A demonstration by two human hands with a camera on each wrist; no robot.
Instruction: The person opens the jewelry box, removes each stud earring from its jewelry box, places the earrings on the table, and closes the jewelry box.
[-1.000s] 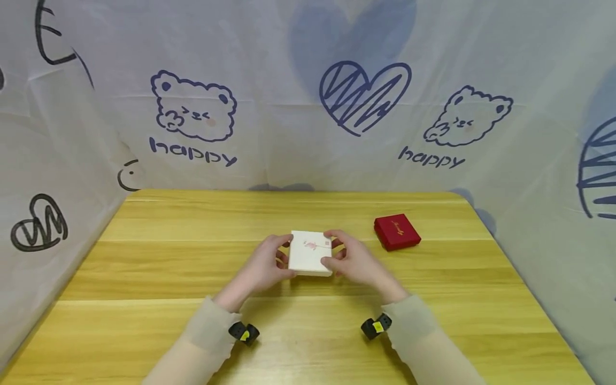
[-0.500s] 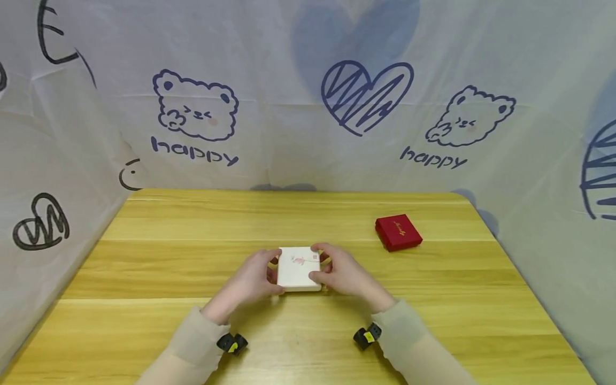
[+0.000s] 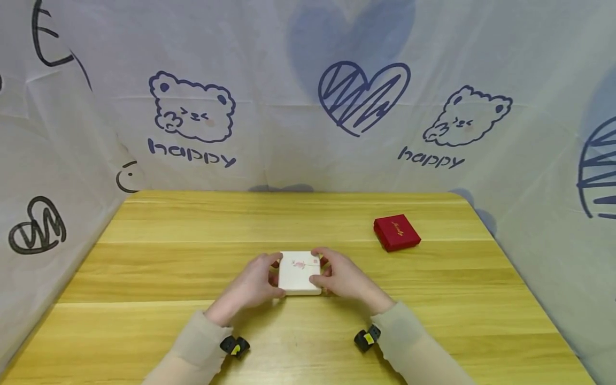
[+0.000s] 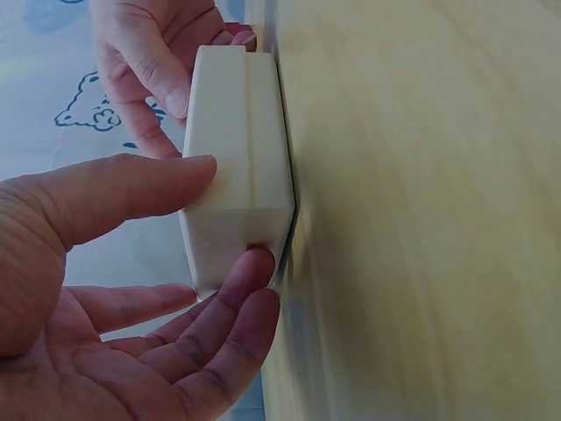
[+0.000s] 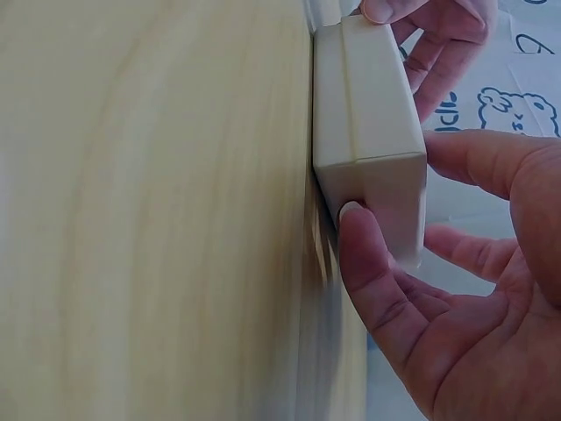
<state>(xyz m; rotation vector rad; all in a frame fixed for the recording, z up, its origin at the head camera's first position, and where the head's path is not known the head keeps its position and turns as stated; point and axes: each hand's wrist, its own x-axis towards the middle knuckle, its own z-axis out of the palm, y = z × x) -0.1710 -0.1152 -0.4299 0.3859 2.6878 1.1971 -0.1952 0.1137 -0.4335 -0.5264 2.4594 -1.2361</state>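
Note:
A small square white box [image 3: 297, 275] with a pink flower print on its lid is held between both hands at the middle of the wooden table. My left hand [image 3: 255, 280] grips its left side, the thumb on the near face and the other fingers along the side and far corner. On the other side my right hand [image 3: 344, 278] holds the box with the thumb on the lid's right edge. In the left wrist view the white box [image 4: 237, 140] shows a seam between lid and base. Its underside is right at the tabletop in the right wrist view.
A red box [image 3: 397, 233] with gold lettering sits on the table [image 3: 192, 214] to the right and farther back. Behind the table hangs a pale curtain [image 3: 279, 133] with bear and heart drawings, which also runs along both sides.
Both hands have brought the white box nearer to me and slightly left, mostly in the first half second. The red box has stayed in place.

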